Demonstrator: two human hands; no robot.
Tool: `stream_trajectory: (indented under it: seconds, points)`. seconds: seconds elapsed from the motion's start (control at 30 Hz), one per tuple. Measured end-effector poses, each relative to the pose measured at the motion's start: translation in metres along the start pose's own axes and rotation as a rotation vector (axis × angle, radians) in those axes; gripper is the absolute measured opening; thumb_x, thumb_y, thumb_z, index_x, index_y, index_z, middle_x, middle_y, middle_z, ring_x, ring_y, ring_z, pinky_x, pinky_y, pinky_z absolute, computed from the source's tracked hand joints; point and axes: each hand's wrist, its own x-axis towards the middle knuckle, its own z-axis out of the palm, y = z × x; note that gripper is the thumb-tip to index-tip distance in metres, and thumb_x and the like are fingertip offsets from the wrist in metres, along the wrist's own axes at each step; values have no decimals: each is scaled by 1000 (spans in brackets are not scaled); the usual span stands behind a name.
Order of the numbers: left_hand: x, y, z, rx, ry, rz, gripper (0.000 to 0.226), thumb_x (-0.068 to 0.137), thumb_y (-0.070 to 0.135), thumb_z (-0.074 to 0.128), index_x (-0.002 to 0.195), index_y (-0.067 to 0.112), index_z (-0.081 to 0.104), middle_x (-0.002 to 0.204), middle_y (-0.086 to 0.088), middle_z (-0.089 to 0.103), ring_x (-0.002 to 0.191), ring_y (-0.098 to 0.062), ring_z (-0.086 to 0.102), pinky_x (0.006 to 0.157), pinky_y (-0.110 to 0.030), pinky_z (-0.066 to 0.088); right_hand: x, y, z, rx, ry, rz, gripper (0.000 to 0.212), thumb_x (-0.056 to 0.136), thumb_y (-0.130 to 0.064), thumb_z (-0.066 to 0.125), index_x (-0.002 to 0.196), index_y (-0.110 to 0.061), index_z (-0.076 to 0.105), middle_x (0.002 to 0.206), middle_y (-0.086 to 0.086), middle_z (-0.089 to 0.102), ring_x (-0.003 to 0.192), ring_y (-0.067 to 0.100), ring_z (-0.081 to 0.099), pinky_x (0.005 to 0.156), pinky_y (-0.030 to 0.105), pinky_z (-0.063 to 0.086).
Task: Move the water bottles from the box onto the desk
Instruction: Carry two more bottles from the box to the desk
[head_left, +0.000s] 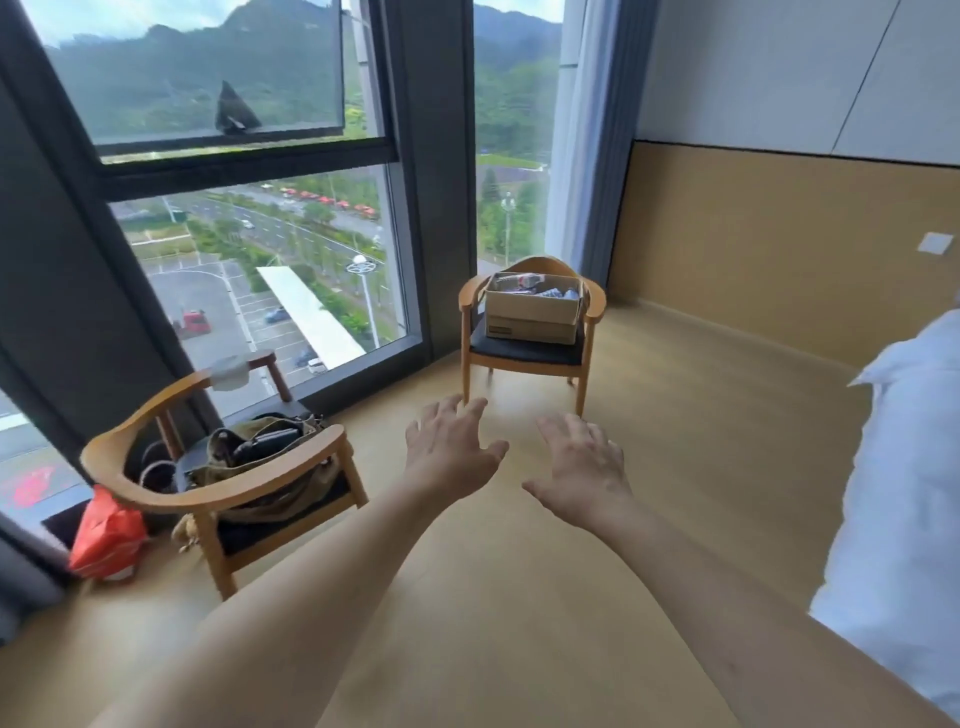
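A brown cardboard box (532, 312) sits on the dark seat of a wooden armchair (524, 351) by the window, some way ahead of me. Inside it I can make out water bottles (519, 281) lying near the top, with more bottles hard to tell apart. My left hand (448, 448) and my right hand (583, 467) are both stretched forward over the floor, palms down, fingers spread, holding nothing. Both hands are well short of the box. No desk is in view.
A second wooden armchair (171, 467) at the left holds an olive bag (265, 467). An orange plastic bag (106, 538) lies on the floor beside it. White bedding (904, 493) fills the right edge. A large window (249, 249) and curtain (587, 156) stand behind the chairs.
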Motion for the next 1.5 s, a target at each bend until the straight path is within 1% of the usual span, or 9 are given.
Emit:
stream_trajectory:
  seconds: [0.13, 0.27, 0.47, 0.6, 0.73, 0.97, 1.2, 1.3, 1.5]
  points:
    - [63, -9, 16, 19, -52, 35, 71, 93, 61, 58, 155, 34, 37, 164, -5, 34, 150, -31, 27, 118, -55, 30, 52, 8, 17, 34, -12, 80, 85, 84, -55, 70, 155, -35, 26, 156, 4, 35, 140, 28, 35, 108, 45, 35]
    - [130, -14, 38, 28, -92, 50, 73, 92, 63, 59, 155, 34, 36, 165, -4, 32, 151, -31, 26, 118, -57, 32, 117, 21, 30, 47, -7, 100, 84, 84, -54, 69, 155, -35, 27, 156, 4, 36, 140, 29, 35, 108, 47, 35]
    - [255, -16, 70, 60, -31, 42, 74, 89, 65, 61, 153, 35, 40, 163, -3, 35, 149, -31, 28, 115, -55, 33, 247, 56, 45, 68, 12, 68, 83, 86, -56, 68, 155, -35, 27, 159, 4, 33, 141, 29, 36, 108, 47, 37]
    - [349, -1, 79, 87, -5, 10, 73, 88, 65, 63, 151, 34, 43, 159, -3, 39, 145, -31, 33, 112, -55, 36, 341, 81, 37, 96, -13, 45, 85, 86, -55, 68, 156, -37, 24, 162, 4, 29, 144, 30, 32, 112, 49, 34]
    - [440, 19, 84, 91, 7, -24, 72, 88, 66, 60, 151, 35, 41, 160, -5, 39, 147, -33, 31, 113, -56, 34, 427, 108, 23, 114, -41, 30, 85, 87, -51, 68, 157, -36, 22, 163, 6, 26, 147, 30, 27, 114, 50, 31]
    - [548, 38, 125, 80, -60, -12, 73, 88, 64, 61, 151, 34, 41, 156, -2, 41, 144, -30, 34, 111, -52, 38, 530, 149, 33, 124, -111, 64, 83, 88, -50, 64, 157, -35, 22, 163, 6, 25, 147, 31, 26, 115, 49, 29]
    - [670, 54, 167, 39, -113, 81, 69, 91, 60, 59, 151, 32, 40, 155, -2, 41, 142, -30, 34, 112, -52, 38, 636, 187, 57, 78, -161, 134, 83, 84, -53, 65, 154, -36, 25, 160, 7, 28, 141, 31, 32, 109, 46, 31]
    - [737, 51, 181, 20, -110, 106, 65, 91, 58, 60, 148, 33, 43, 152, -2, 43, 139, -30, 36, 111, -53, 39, 699, 195, 65, 43, -133, 141, 81, 84, -55, 64, 153, -34, 27, 155, 7, 34, 136, 32, 37, 106, 47, 35]
    - [880, 39, 181, 11, -145, 142, 67, 92, 55, 60, 151, 31, 41, 158, -7, 39, 144, -34, 32, 114, -58, 36, 834, 197, 71, 49, -128, 183, 82, 86, -56, 65, 155, -33, 27, 157, 5, 35, 139, 30, 36, 109, 47, 36]
